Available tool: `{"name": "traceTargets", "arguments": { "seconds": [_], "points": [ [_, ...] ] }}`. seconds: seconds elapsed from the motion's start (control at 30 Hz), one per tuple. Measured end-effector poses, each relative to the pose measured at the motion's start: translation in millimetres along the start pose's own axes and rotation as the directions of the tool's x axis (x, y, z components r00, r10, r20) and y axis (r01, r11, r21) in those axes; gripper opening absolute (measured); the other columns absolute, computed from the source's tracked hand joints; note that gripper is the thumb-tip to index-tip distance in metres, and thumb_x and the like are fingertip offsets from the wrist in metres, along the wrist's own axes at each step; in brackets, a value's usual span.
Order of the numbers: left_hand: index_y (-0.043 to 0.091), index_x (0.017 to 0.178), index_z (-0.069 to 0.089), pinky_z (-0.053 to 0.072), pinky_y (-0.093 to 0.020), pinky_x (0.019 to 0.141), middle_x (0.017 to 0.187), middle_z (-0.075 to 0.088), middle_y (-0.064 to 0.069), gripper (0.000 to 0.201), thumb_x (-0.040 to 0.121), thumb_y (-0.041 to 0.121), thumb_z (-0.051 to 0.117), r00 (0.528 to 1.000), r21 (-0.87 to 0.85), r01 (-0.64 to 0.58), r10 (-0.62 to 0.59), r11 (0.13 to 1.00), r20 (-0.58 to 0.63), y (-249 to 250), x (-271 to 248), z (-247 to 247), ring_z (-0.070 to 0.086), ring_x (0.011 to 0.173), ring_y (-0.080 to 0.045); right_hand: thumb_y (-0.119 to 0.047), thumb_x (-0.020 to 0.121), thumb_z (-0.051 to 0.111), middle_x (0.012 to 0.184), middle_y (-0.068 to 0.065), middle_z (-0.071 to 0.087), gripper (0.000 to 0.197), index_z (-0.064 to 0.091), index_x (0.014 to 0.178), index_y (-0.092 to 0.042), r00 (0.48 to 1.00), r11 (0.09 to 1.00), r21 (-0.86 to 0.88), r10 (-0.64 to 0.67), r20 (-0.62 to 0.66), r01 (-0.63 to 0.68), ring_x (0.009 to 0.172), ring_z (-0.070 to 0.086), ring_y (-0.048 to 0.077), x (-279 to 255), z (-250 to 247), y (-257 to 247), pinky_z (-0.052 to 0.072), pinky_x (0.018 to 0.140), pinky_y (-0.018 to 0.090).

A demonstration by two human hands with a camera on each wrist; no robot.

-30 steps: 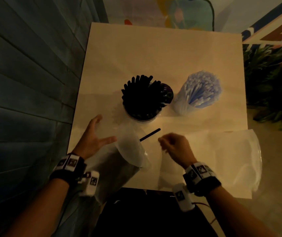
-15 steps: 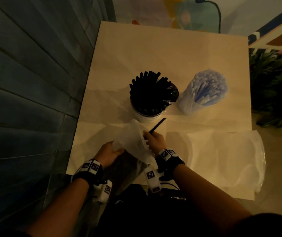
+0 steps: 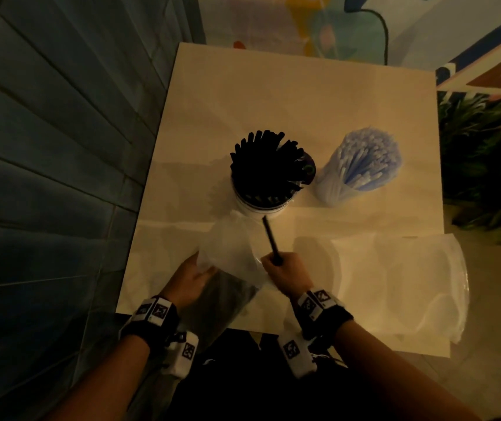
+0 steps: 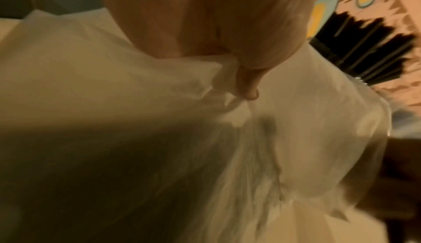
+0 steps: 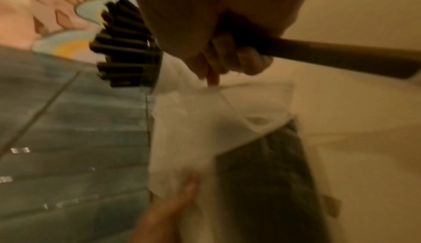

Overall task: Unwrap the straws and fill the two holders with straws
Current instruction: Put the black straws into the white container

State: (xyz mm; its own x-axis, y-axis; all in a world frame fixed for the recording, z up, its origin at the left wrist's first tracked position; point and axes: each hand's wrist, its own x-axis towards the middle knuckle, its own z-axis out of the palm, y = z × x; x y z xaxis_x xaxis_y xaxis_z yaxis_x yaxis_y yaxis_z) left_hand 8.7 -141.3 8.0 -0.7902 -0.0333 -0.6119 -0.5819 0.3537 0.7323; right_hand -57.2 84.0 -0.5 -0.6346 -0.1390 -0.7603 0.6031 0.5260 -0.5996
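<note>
A white holder (image 3: 258, 208) packed with black straws (image 3: 266, 168) stands mid-table. To its right stands a second holder (image 3: 331, 192) full of blue-and-white straws (image 3: 367, 161). My right hand (image 3: 284, 270) grips one black straw (image 3: 270, 237) by its near end, the far end pointing at the white holder. The same straw (image 5: 330, 54) crosses the right wrist view. My left hand (image 3: 190, 279) pinches the open mouth of a clear plastic bag (image 3: 231, 253) that holds more black straws (image 3: 225, 302) at the table's near edge. Its thumb (image 4: 247, 84) presses the plastic.
An empty clear plastic bag (image 3: 401, 284) lies flat on the beige table (image 3: 304, 92) at the near right. A dark panelled wall (image 3: 45, 147) runs close along the left. Green plants (image 3: 486, 147) stand past the right edge.
My left hand has moved in and taken hold of the bag's mouth. My right hand has drawn a black straw out of the bag and turned it toward the white holder.
</note>
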Motion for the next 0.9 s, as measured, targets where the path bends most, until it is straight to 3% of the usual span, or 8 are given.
{"name": "traceTargets", "arguments": {
  "seconds": [0.1, 0.17, 0.3, 0.43, 0.53, 0.67, 0.77, 0.9],
  "points": [
    [0.021, 0.135, 0.050, 0.035, -0.029, 0.107, 0.135, 0.054, 0.003, 0.033, 0.102, 0.016, 0.049, 0.997, 0.091, -0.046, 0.040, 0.995, 0.067, 11, -2, 5, 0.048, 0.127, -0.011, -0.033, 0.087, 0.066, 0.083, 0.004, 0.072, 0.022, 0.073, 0.080, -0.013, 0.996, 0.989, -0.135, 0.071, 0.053, -0.063, 0.077, 0.067, 0.018, 7, 20, 7, 0.056, 0.074, 0.033],
    [0.021, 0.136, 0.049, 0.034, -0.026, 0.106, 0.134, 0.052, 0.005, 0.034, 0.102, 0.020, 0.048, 0.994, 0.093, -0.078, 0.070, 0.993, 0.086, 17, -3, 10, 0.046, 0.128, -0.010, -0.039, 0.084, 0.068, 0.076, 0.008, 0.069, 0.032, 0.069, 0.075, -0.008, 0.991, 0.986, -0.114, 0.125, 0.046, -0.120, 0.066, 0.062, 0.019, 8, 27, 8, 0.052, 0.063, 0.032],
    [0.030, 0.136, 0.046, 0.034, -0.026, 0.108, 0.137, 0.049, 0.011, 0.036, 0.101, 0.026, 0.050, 0.993, 0.054, -0.082, 0.077, 0.995, 0.085, 26, -5, 15, 0.045, 0.129, -0.007, -0.025, 0.081, 0.074, 0.061, 0.001, 0.058, 0.026, 0.058, 0.063, -0.015, 0.981, 0.980, 0.054, 0.189, 0.043, -0.191, 0.052, 0.053, 0.014, 3, 32, 7, 0.041, 0.046, 0.023],
    [0.054, 0.132, 0.047, 0.038, -0.045, 0.112, 0.137, 0.055, 0.012, 0.044, 0.088, 0.061, 0.046, 0.995, 0.029, -0.057, 0.055, 0.998, 0.089, 17, -1, 14, 0.050, 0.129, -0.009, -0.015, 0.079, 0.073, 0.060, 0.010, 0.059, 0.023, 0.059, 0.063, -0.008, 0.970, 0.953, 0.184, 0.235, 0.060, -0.242, 0.046, 0.050, 0.018, 3, 35, 11, 0.037, 0.042, 0.024],
    [0.070, 0.114, 0.048, 0.043, -0.034, 0.104, 0.125, 0.059, 0.019, 0.029, 0.087, 0.061, 0.049, 0.995, -0.021, -0.043, 0.044, 0.999, 0.093, 27, -2, 14, 0.055, 0.119, -0.003, -0.012, 0.078, 0.073, 0.060, 0.013, 0.060, 0.017, 0.063, 0.066, -0.003, 0.965, 0.931, 0.254, 0.249, 0.080, -0.261, 0.046, 0.050, 0.020, 3, 35, 16, 0.037, 0.042, 0.025],
    [0.061, 0.113, 0.050, 0.039, -0.010, 0.089, 0.115, 0.057, 0.027, 0.039, 0.100, 0.024, 0.052, 0.995, -0.082, -0.054, 0.061, 0.995, 0.085, 37, -1, 13, 0.053, 0.102, 0.021, -0.007, 0.079, 0.071, 0.064, 0.014, 0.058, 0.008, 0.067, 0.079, 0.000, 0.962, 0.889, 0.367, 0.250, 0.111, -0.274, 0.042, 0.047, 0.016, 2, 38, 23, 0.035, 0.042, 0.023],
    [0.050, 0.115, 0.049, 0.040, -0.003, 0.081, 0.110, 0.057, 0.029, 0.038, 0.100, 0.015, 0.053, 0.996, -0.124, -0.039, 0.048, 0.992, 0.077, 36, 1, 13, 0.053, 0.095, 0.025, -0.005, 0.080, 0.070, 0.062, 0.009, 0.054, 0.006, 0.066, 0.083, -0.002, 0.960, 0.850, 0.448, 0.224, 0.166, -0.276, 0.041, 0.042, 0.013, 0, 36, 26, 0.033, 0.042, 0.023],
    [0.043, 0.122, 0.053, 0.043, -0.016, 0.093, 0.119, 0.060, 0.021, 0.034, 0.099, 0.020, 0.055, 0.997, -0.134, -0.009, 0.020, 0.991, 0.075, 29, 4, 12, 0.055, 0.108, 0.012, -0.004, 0.080, 0.066, 0.059, 0.005, 0.052, 0.006, 0.064, 0.075, -0.006, 0.966, 0.869, 0.429, 0.183, 0.184, -0.246, 0.045, 0.039, 0.013, -3, 33, 24, 0.031, 0.044, 0.024]
  ]
}}
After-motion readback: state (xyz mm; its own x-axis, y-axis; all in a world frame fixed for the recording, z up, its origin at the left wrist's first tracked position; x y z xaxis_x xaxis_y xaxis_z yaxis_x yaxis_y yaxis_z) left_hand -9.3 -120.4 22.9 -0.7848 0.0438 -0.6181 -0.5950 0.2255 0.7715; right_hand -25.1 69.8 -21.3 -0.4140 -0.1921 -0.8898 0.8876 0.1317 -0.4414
